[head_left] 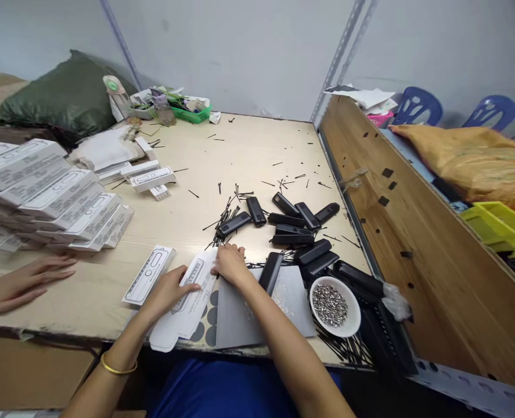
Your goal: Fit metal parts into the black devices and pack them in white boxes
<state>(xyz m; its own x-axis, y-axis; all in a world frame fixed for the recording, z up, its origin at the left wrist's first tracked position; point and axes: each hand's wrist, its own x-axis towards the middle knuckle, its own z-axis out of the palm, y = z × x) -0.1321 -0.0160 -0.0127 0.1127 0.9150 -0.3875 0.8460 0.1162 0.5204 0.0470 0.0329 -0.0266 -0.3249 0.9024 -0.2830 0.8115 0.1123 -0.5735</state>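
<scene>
My left hand (170, 290) grips a white printed cardboard box (196, 290), thumb lying across its face. The box looks flattish, with an end flap sticking out toward me at the table edge. At the box's far end, my right hand (231, 264) has its fingers curled on the edge; the fingertips are partly hidden. Left of the box lies another white printed box (150, 273). Under my right forearm is a grey sheet (235, 319) with a black oblong device (271, 271) on it. Dark round stickers (212, 316) show between sheet and box.
Another person's hand (31, 284) rests at the left, before stacked white boxes (74, 203). Several black devices (292, 232) and thin black sticks lie around the right side. A white bowl of small metal parts (335, 306) stands near the wooden partition (396, 232).
</scene>
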